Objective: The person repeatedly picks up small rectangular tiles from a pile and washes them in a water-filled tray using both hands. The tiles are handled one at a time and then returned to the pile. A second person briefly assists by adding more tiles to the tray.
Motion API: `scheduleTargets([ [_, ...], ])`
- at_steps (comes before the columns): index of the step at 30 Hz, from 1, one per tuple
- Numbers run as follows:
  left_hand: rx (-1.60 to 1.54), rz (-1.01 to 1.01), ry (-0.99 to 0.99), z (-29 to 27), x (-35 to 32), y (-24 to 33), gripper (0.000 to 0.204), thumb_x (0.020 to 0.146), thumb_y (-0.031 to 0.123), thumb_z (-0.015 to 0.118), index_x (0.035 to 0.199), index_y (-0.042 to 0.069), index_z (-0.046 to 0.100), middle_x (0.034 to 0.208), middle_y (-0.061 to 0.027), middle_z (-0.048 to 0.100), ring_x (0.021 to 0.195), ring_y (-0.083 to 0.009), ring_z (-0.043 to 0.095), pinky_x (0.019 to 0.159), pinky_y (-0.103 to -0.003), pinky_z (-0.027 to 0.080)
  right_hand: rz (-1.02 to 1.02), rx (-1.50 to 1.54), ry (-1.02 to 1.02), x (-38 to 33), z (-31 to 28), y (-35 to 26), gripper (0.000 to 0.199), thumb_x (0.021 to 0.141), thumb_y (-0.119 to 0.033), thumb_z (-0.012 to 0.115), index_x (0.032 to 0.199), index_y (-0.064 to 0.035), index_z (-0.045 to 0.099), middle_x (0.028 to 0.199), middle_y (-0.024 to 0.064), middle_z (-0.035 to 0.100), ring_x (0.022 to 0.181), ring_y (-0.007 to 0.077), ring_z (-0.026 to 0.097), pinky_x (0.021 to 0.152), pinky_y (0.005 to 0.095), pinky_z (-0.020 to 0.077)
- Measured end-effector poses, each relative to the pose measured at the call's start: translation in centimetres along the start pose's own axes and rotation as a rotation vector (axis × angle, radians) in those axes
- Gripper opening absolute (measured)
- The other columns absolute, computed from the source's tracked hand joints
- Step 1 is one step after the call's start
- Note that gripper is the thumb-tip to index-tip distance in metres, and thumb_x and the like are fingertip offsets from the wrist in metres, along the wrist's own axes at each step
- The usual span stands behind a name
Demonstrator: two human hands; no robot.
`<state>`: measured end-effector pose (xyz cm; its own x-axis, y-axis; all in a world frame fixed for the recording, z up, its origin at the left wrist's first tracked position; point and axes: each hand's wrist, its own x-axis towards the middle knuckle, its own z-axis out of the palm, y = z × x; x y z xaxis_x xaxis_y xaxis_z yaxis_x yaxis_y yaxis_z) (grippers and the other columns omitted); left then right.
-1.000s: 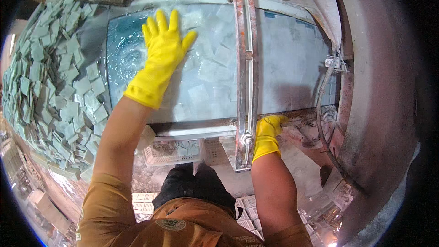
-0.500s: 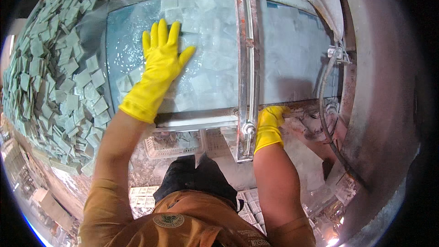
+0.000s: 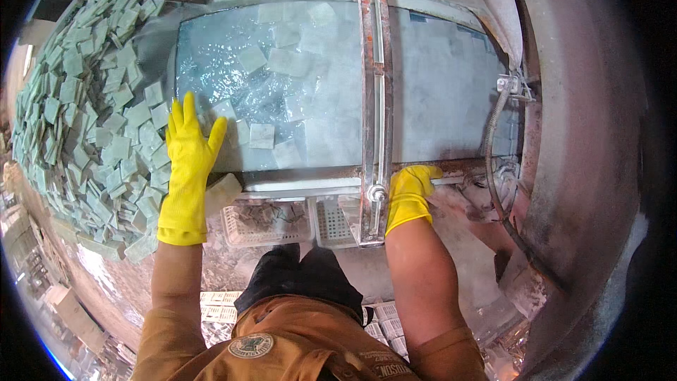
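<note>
Beside piled tiles [image 3: 121, 147], left hand [image 3: 187, 152]

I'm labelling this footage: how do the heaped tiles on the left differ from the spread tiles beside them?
The heaped tiles pile up at many angles; the spread tiles lie mostly flat. The heaped tiles look greener; the spread tiles look paler and wetter. Both include roughly square pieces.
</note>
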<state>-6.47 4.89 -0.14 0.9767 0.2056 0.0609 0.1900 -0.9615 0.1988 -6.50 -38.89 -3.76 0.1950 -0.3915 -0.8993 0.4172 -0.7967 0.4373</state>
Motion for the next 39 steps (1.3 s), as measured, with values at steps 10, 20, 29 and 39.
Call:
scheduleTargets([
  [10, -0.025, -0.011, 0.059, 4.4, 0.3, 15.5, 0.089, 0.096, 0.062, 0.07, 0.167, 0.015, 0.044, 0.169, -0.0295, 0.042, 0.155, -0.0534, 0.038, 0.127, -0.071, 0.019, 0.012, -0.053, 0.049, 5.0, 1.8, 0.8, 0.056, 0.111, -0.05, 0.053, 0.157, -0.0199, 0.063, 0.161, 0.0062, 0.061, 0.15, 0.0352, 0.055, 0.115, 0.0804, 0.0376],
  [20, 0.006, 0.064, 0.022, 3.0, -1.6, 10.8, 0.08, 0.097, 0.059, 0.07, 0.166, 0.025, 0.048, 0.172, -0.023, 0.039, 0.158, -0.0548, 0.031, 0.129, -0.07, 0.017, -0.051, -0.098, 0.113, 2.2, 0.6, 1.2, 0.049, 0.109, -0.044, 0.06, 0.147, -0.0161, 0.072, 0.148, 0.0101, 0.071, 0.138, 0.0415, 0.065, 0.098, 0.0872, 0.0447],
  [29, -0.124, 0.088, 0.026, 2.9, -4.0, 15.3, 0.085, 0.096, 0.056, 0.073, 0.167, 0.017, 0.046, 0.17, -0.0256, 0.041, 0.156, -0.0577, 0.033, 0.127, -0.072, 0.017, -0.043, -0.011, 0.232, -6.5, -1.8, 0.9, 0.05, 0.112, -0.043, 0.051, 0.153, -0.0186, 0.067, 0.156, 0.0119, 0.065, 0.146, 0.0421, 0.058, 0.104, 0.0867, 0.0419],
  [39, 0.105, -0.082, 0.007, 1.3, 0.1, 2.2, 0.064, 0.104, 0.043, 0.067, 0.16, 0.016, 0.052, 0.162, -0.0236, 0.052, 0.146, -0.0497, 0.049, 0.122, -0.058, 0.039, -0.032, -0.003, 0.208, -4.5, -2.0, 0.8, 0.048, 0.113, -0.042, 0.053, 0.153, -0.02, 0.067, 0.155, 0.0093, 0.066, 0.144, 0.0416, 0.06, 0.105, 0.0863, 0.0429],
])
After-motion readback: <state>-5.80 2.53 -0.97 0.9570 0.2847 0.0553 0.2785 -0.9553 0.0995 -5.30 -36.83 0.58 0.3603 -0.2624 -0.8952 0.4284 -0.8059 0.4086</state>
